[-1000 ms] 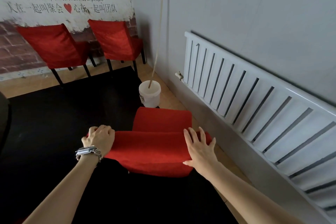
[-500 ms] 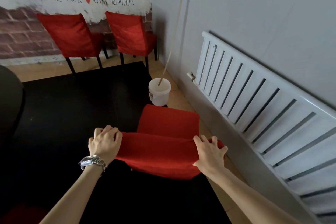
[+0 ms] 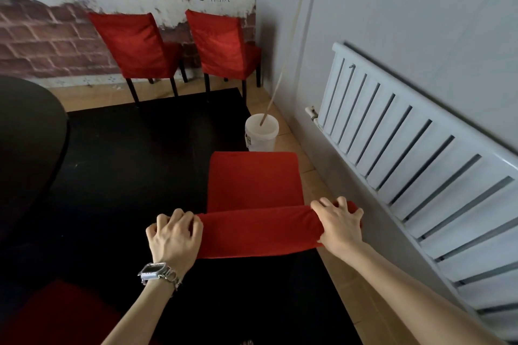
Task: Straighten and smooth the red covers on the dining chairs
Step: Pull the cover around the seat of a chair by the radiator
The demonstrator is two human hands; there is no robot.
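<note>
Red cover (image 3: 258, 230) sits over the backrest of the near chair (image 3: 253, 179), beside the radiator (image 3: 406, 154). Left hand (image 3: 173, 238) and right hand (image 3: 339, 225) each curl around 1 top corner, gripping fabric, probably to tug it taut and even across both sides.

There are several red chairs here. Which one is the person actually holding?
The nearest chair, beside the radiator: the left hand and right hand grip its backrest top. The left wall chair and right wall chair stand untouched.
</note>
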